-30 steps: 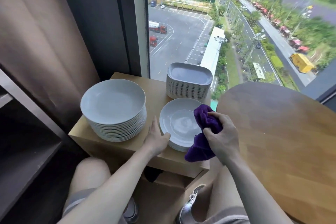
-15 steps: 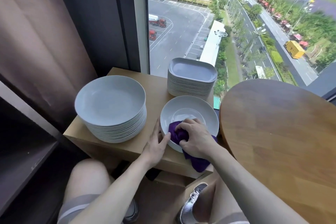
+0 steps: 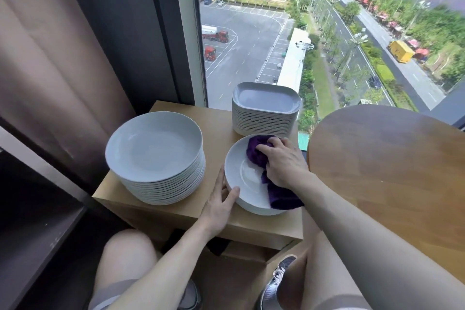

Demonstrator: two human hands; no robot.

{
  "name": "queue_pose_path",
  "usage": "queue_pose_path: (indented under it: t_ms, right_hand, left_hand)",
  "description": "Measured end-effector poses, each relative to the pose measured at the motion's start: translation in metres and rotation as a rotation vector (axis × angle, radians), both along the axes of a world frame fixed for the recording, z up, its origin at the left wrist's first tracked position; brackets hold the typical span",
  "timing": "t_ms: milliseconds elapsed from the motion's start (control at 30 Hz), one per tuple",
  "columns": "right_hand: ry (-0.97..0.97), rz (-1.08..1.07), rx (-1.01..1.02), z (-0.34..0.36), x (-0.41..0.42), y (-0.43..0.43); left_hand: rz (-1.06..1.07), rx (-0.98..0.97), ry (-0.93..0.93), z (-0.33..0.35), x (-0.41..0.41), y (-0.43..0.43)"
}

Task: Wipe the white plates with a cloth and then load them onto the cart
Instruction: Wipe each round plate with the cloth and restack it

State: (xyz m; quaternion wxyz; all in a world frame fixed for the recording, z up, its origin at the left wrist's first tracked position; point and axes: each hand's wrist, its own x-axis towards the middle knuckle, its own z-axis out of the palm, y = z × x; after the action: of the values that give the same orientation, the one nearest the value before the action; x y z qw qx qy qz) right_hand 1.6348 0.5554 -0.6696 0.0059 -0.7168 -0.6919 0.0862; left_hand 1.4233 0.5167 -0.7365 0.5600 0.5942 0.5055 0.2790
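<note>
Here the right hand (image 3: 284,166) grips the purple cloth (image 3: 254,151) on the plate (image 3: 237,178), left hand (image 3: 219,204) straight-fingered against its rim.

Plain white on the plates (image 3: 153,148) and the square dishes (image 3: 265,100), deep purple on the cloth (image 3: 259,151). Pale tan on the stand (image 3: 176,216), warm brown with streaky grain on the table (image 3: 390,158), dull brown on the curtain (image 3: 50,58). Grey on the shorts (image 3: 110,294) and the shoe (image 3: 276,284), red on the trucks (image 3: 210,53) outside, yellow on one vehicle (image 3: 401,51).
</note>
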Motion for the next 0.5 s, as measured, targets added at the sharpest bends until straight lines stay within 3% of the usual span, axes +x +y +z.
queue_pose_path:
  t_ms: [267,500]
  right_hand:
    - [-0.015,-0.072,-0.156,0.007,0.005,-0.037]
    - [0.201,0.014,-0.185,0.006,-0.012,-0.061]
  left_hand:
    - [-0.006,0.018,-0.003,-0.003,0.0,0.0]
    - [0.007,0.017,0.006,-0.003,0.003,-0.001]
